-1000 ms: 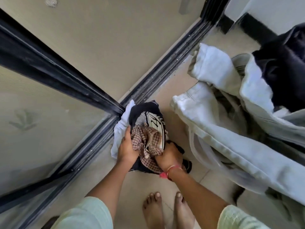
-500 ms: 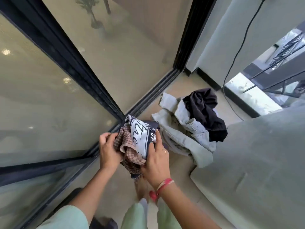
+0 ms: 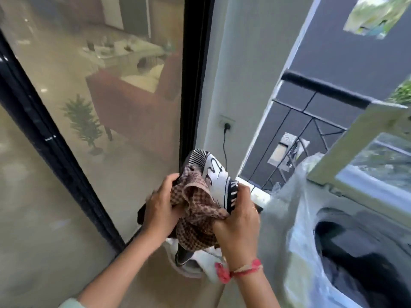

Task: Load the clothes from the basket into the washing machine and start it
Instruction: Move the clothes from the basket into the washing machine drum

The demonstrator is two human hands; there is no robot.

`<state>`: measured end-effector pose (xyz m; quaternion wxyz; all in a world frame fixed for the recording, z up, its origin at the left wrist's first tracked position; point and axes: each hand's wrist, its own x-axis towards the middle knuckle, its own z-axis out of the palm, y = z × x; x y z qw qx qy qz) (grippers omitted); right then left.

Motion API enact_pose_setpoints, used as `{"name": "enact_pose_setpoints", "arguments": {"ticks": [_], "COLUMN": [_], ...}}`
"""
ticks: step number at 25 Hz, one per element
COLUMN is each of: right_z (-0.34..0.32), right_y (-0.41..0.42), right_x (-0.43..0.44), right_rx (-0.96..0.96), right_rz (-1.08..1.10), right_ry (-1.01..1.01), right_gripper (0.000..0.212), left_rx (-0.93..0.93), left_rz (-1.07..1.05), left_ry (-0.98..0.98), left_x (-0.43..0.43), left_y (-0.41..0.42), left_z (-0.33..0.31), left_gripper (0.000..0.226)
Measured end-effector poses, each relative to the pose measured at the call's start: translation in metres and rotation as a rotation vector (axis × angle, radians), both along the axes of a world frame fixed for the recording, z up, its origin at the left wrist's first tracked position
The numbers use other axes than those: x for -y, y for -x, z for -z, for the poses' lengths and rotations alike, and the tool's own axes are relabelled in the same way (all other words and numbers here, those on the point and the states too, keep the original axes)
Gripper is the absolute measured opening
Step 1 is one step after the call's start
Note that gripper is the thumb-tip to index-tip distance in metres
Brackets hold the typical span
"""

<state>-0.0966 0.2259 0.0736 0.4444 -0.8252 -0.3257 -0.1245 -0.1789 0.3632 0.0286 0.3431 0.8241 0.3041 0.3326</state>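
I hold a bundle of clothes in front of my chest: a brown checked cloth, a white and black printed garment and some white fabric hanging below. My left hand grips the bundle's left side. My right hand grips its right side, with a red thread on the wrist. The top-loading washing machine stands at the lower right, wrapped in clear plastic, its lid raised. Dark clothes lie inside its drum. No basket shows.
A glass sliding door with a black frame fills the left. A wall socket with a black cable sits on the white wall behind the bundle. A black balcony railing runs behind the machine. The tan floor lies below.
I have lifted the bundle from the floor to chest height and turned right. The washing machine has come into view and the pile of clothes on the floor has dropped out of sight.
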Motion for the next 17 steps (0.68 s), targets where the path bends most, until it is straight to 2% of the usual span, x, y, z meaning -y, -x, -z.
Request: {"name": "enact_pose_setpoints", "arguments": {"ticks": [3,6,10,14,17], "right_z": [-0.045,-0.083,-0.102,-0.067,-0.055], "right_y": [-0.043,-0.085,-0.145,-0.202,-0.220], "right_x": [0.070,0.160,0.279,0.358,0.393], "right_rx": [0.033,0.075,0.069,-0.278,-0.691], "right_rz": [0.151,0.265,0.334,0.317,0.123], "right_ry": [-0.162,-0.284,-0.395,-0.503,-0.544], "right_gripper": [0.063,0.053,0.045,0.061,0.072], "left_rx": [0.196,0.348,0.351,0.273,0.249], "left_rz": [0.122,0.306,0.533,0.648,0.693], "left_ry": [-0.140,-0.138,-0.058,0.142,0.189], "left_x": [0.052,0.122,0.218,0.283,0.317], "left_y": [-0.059,-0.118,-0.194,-0.254,-0.279], "left_z": [-0.064,-0.103,-0.127,-0.112,-0.090], "left_gripper": [0.050,0.048,0.042,0.041,0.043]}}
